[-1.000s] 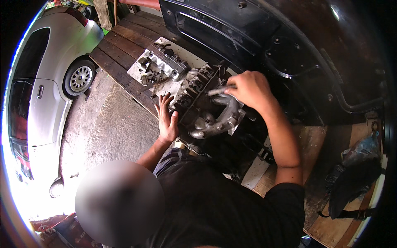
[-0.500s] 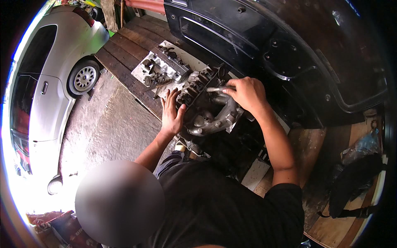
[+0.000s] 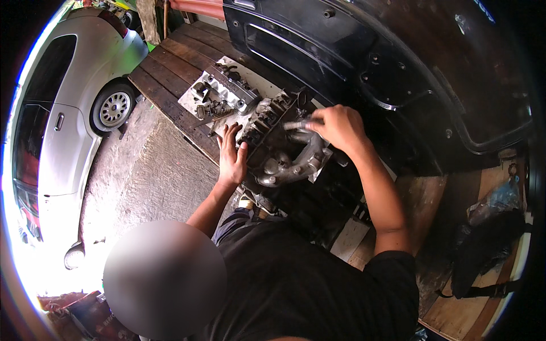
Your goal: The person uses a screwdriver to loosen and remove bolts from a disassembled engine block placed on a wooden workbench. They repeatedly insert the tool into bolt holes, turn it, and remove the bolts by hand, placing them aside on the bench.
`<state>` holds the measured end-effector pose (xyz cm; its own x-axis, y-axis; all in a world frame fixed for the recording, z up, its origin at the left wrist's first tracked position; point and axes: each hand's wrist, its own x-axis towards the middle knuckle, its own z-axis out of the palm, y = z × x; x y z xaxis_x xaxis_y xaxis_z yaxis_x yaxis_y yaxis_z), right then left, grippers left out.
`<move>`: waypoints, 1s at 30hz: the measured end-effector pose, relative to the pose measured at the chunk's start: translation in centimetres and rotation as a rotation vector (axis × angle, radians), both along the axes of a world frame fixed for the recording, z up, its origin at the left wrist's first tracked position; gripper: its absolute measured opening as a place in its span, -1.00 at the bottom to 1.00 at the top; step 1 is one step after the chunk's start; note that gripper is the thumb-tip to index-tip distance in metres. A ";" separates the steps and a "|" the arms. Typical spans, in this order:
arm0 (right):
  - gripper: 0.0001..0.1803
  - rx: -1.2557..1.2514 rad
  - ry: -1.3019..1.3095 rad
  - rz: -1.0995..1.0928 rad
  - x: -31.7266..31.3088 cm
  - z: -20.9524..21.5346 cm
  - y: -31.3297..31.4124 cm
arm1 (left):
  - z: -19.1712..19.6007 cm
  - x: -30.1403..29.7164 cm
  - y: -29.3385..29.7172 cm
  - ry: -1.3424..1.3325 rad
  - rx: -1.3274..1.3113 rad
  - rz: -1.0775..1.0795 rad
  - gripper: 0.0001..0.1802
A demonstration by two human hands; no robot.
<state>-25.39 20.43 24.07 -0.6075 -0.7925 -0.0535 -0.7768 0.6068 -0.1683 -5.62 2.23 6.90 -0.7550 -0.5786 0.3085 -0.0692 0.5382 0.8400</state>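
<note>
My left hand [image 3: 231, 159] is open, fingers spread, its fingertips at the near-left end of a greasy metal engine cylinder head [image 3: 265, 118]. My right hand [image 3: 339, 128] is closed on a slim, pale, brush-like tool [image 3: 297, 124], which is smeared by motion. The tool points left, over the area between the cylinder head and a curved grey metal manifold [image 3: 311, 156]. Whether its tip touches metal I cannot tell. Beyond my left hand, a silvery engine part [image 3: 227, 88] and several small dark metal pieces lie on a white board [image 3: 187, 101].
These parts stand on a dark wooden plank bench [image 3: 170, 59]. A large black vehicle panel [image 3: 335, 62] rises along its far right side. On the left, a silver car [image 3: 62, 113] stands on the concrete floor [image 3: 165, 165]. A black bag [image 3: 483, 250] lies at the right.
My left hand has shifted slightly left in the picture, along with the bench and parts. My right hand stays over the manifold area, and the tool in it is more blurred.
</note>
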 end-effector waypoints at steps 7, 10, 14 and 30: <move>-0.66 0.070 0.042 0.101 0.4 -1.8 -0.8 | 0.1 -0.1 0.0 0.004 0.032 -0.016 -0.36; -0.66 -0.033 0.048 0.045 0.2 -1.5 -0.5 | 0.3 0.1 0.0 0.006 0.033 -0.012 -0.36; -0.62 0.031 -0.042 0.041 0.5 -0.4 0.1 | 0.2 0.0 0.0 0.001 0.040 -0.006 -0.35; -0.65 0.059 0.017 0.057 1.2 -1.2 0.7 | -0.2 0.0 -0.1 0.001 0.057 -0.021 -0.32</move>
